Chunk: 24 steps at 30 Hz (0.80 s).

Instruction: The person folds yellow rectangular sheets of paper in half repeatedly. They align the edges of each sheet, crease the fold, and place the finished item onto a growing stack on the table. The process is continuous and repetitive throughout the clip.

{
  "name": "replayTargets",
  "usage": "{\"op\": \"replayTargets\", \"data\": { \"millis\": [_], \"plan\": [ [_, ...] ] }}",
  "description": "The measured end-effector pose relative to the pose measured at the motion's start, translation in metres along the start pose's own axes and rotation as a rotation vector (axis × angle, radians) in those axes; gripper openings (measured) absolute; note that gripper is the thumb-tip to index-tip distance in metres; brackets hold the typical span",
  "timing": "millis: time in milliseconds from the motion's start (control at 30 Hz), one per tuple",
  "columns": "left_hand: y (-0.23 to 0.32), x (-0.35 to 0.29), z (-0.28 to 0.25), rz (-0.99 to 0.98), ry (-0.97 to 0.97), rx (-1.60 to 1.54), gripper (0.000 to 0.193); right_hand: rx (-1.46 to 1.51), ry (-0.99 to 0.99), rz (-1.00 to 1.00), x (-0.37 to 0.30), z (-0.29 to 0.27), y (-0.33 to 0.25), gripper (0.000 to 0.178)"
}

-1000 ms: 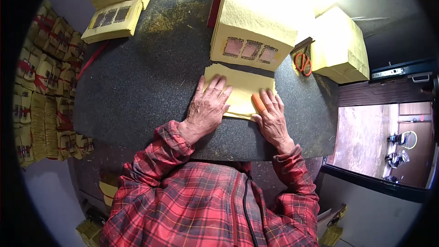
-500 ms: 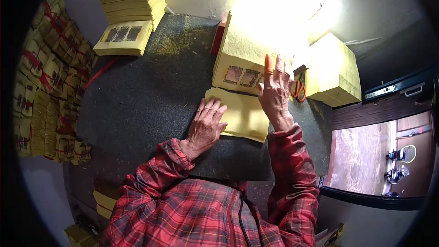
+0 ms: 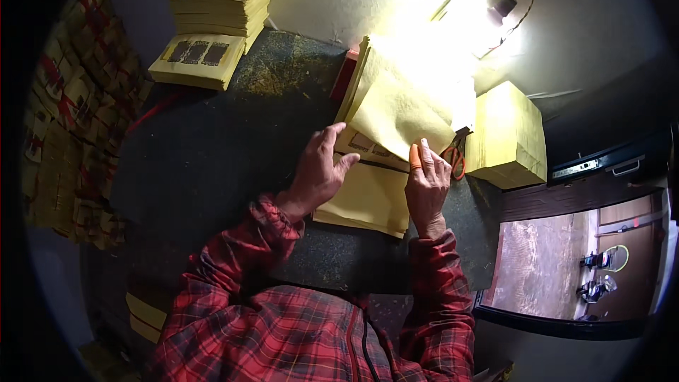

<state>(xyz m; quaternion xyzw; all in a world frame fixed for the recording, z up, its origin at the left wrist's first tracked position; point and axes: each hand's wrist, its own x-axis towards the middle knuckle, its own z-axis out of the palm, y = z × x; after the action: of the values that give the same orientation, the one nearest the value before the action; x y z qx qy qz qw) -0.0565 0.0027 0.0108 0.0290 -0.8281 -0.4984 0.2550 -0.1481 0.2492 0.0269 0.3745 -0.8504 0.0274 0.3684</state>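
Note:
A stack of yellow paper sheets point(image 3: 351, 99) with dark printed blocks leans on the table before me. Its top sheet point(image 3: 403, 110) is bent, its lower edge curling up off the printed one below. My right hand point(image 3: 428, 191), with an orange cover on one finger, has its fingers together at that edge; the thumb is mostly hidden. At the stack's left edge, my left hand point(image 3: 318, 173) holds nothing, thumb and fingers apart. Closer to me lies a small pile of plain yellow sheets point(image 3: 364, 201), between my two hands.
Orange-handled scissors point(image 3: 458, 161) lie right of the stack, beside a yellow paper block point(image 3: 508, 134). A tall yellow paper stack point(image 3: 219, 3) stands far left on the dark table point(image 3: 212, 163). Tied paper bundles point(image 3: 78, 120) line the left side. A bright lamp point(image 3: 506, 6) glares at the back.
My right hand has drawn back toward me, and the top sheet now bends up with it. The left hand has lifted off the plain pile to the stack's left edge. The view has shifted slightly.

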Motion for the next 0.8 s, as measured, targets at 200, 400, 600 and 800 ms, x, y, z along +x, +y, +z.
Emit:
{"op": "replayTargets", "data": {
  "millis": [200,400,600,800],
  "plan": [
    [-0.019,0.053,-0.009,-0.060,0.053,-0.102,0.035,0.057,-0.046,-0.042,0.000,-0.022,-0.008,0.037],
    [-0.013,0.052,-0.012,-0.081,0.074,-0.123,0.025,0.525,-0.863,0.138,-0.030,-0.044,-0.030,0.047],
    [-0.011,0.066,-0.013,-0.176,0.029,-0.165,0.021,0.280,-0.286,-0.006,0.027,-0.016,-0.036,0.061],
    [-0.012,0.071,-0.008,-0.173,0.039,-0.168,0.021,-0.034,-0.014,-0.049,0.062,0.041,0.000,0.058]
  ]
}}
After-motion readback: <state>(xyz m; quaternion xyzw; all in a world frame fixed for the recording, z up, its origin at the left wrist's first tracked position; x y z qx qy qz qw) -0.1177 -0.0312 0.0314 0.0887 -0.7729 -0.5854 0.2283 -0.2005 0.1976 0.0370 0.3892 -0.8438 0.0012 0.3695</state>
